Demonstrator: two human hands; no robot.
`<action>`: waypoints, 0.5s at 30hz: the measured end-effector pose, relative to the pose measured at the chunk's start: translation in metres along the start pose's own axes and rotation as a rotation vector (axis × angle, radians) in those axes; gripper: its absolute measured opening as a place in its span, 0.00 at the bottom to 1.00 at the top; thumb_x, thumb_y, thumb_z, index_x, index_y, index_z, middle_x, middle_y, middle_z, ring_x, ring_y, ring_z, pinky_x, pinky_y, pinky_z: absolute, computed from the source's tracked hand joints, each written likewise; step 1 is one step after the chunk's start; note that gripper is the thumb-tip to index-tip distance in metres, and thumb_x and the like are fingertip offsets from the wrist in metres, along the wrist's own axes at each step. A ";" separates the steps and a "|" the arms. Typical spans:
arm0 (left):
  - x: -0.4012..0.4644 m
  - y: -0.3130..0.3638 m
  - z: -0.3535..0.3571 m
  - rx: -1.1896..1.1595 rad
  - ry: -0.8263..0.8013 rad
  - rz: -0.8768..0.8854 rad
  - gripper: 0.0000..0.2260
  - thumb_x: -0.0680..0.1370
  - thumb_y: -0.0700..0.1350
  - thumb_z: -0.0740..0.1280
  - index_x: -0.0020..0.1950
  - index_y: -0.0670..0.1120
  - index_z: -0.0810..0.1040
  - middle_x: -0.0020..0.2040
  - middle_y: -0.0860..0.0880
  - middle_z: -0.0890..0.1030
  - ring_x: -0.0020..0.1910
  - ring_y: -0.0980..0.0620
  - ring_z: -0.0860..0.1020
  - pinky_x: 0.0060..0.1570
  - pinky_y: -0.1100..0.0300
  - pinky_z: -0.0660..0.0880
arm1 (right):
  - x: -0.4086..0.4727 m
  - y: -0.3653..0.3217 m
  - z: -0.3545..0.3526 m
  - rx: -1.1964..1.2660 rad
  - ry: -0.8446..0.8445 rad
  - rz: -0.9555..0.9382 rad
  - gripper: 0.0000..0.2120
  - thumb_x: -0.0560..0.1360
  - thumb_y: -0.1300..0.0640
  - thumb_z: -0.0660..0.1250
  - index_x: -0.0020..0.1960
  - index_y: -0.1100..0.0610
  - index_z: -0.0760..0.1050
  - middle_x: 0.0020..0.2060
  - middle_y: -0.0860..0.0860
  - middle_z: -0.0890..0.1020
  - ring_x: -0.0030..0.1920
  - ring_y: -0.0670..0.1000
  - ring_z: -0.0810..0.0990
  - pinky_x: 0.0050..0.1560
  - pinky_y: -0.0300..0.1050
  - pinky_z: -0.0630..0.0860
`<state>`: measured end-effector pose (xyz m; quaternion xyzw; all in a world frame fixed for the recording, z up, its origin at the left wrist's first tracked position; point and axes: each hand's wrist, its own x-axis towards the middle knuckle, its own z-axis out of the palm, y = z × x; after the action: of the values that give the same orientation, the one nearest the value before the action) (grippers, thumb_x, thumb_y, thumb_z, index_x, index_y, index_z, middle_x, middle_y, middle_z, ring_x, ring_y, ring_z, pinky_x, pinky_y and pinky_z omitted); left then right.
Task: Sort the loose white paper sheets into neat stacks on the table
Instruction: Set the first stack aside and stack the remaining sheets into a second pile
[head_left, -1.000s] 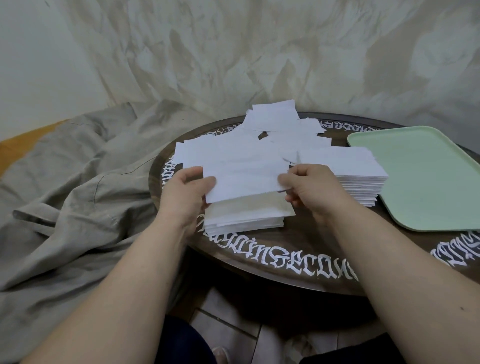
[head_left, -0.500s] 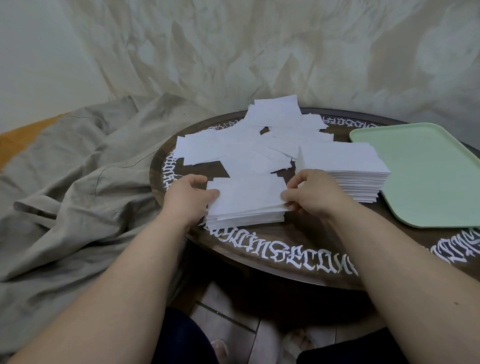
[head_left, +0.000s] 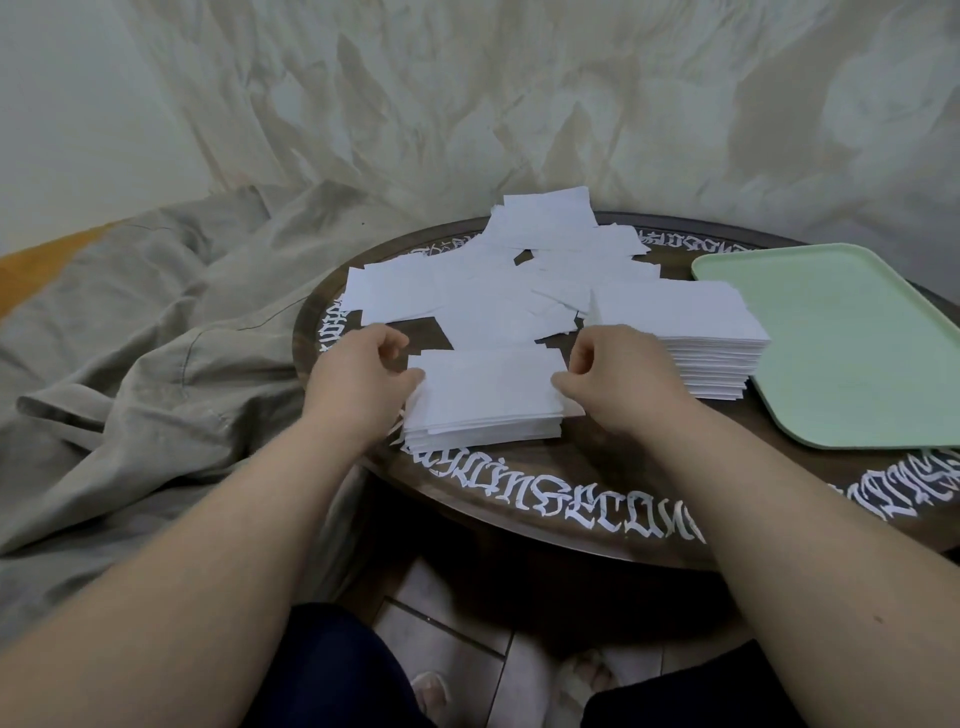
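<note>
forearms (head_left: 218, 545): bare, no sleeves | legwear (head_left: 332, 670): dark, possibly navy | feet: bare

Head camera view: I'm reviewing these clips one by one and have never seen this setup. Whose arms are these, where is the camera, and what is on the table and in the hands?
There is no machine here. A person wears a wide-angle camera on the head, looking forward and down, so the two bare arms are their own. The left hand and right hand sit at the two short ends of the near paper stack, fingers curled at its edges, apparently squaring it up. To its right stands a taller stack. Behind both lies a scatter of loose white sheets, not yet sorted. All rest on a round dark table with white lettering round its rim. A pale green tray lies at the right, a grey cloth at the left.
</note>
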<state>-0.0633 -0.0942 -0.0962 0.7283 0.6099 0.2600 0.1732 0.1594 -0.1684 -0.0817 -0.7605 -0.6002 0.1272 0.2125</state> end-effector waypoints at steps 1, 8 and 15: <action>-0.001 0.001 -0.006 0.053 -0.003 0.097 0.08 0.72 0.45 0.72 0.48 0.52 0.76 0.44 0.53 0.77 0.43 0.52 0.76 0.45 0.60 0.69 | -0.001 -0.001 -0.002 -0.032 0.029 -0.052 0.05 0.73 0.53 0.67 0.42 0.54 0.75 0.40 0.48 0.79 0.44 0.51 0.76 0.43 0.44 0.72; -0.027 -0.010 -0.009 0.124 -0.069 0.321 0.05 0.72 0.44 0.73 0.47 0.48 0.81 0.45 0.52 0.79 0.44 0.52 0.78 0.50 0.54 0.74 | -0.015 0.000 0.003 -0.124 0.029 -0.265 0.07 0.76 0.54 0.64 0.51 0.54 0.79 0.49 0.51 0.78 0.49 0.52 0.77 0.49 0.45 0.72; -0.027 -0.022 -0.009 0.123 -0.163 0.266 0.09 0.69 0.47 0.76 0.47 0.52 0.80 0.44 0.54 0.80 0.44 0.56 0.79 0.50 0.59 0.74 | -0.015 0.008 0.009 -0.104 -0.073 -0.251 0.14 0.72 0.53 0.70 0.57 0.54 0.76 0.45 0.48 0.81 0.50 0.50 0.79 0.53 0.44 0.74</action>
<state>-0.0892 -0.1169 -0.1060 0.8304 0.5070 0.1829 0.1414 0.1586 -0.1831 -0.0949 -0.6842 -0.7039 0.0960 0.1651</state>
